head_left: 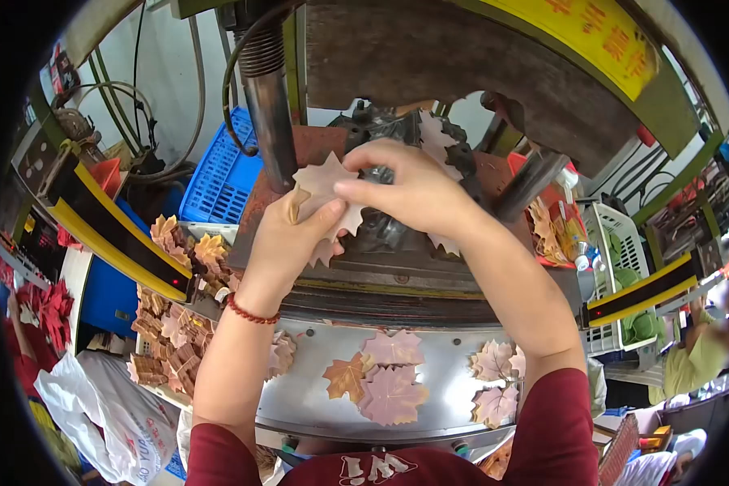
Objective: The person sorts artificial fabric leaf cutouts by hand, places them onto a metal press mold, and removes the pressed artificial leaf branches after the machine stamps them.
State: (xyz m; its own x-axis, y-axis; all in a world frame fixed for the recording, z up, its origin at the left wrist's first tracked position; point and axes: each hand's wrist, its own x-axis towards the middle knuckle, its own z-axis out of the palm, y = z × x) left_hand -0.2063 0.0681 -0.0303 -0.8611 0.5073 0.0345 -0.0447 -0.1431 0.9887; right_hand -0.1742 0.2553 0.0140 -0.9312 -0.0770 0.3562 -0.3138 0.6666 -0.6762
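Observation:
Just in front of the press, a pale pinkish artificial maple leaf (330, 180) is between my two hands; it looks like one of a small stack. My left hand (300, 227) grips the leaf from below left, its thumb lying across the face. From the right, my right hand (409, 190) has its thumb and fingers closed at the leaf's upper right edge. Behind my right hand is the dark metal die (381, 231) on the press bed, partly hidden. More pale leaves (436, 138) lie over the die's right side.
On the metal shelf (292, 405) rest pink leaves (393, 393), an orange-brown leaf (346, 377) and more at right (494, 405). Bundled leaves (174, 340) fill a container at left. Press columns (269, 121), yellow-black guard bars (121, 231) and a blue basket (223, 174) surround the bed.

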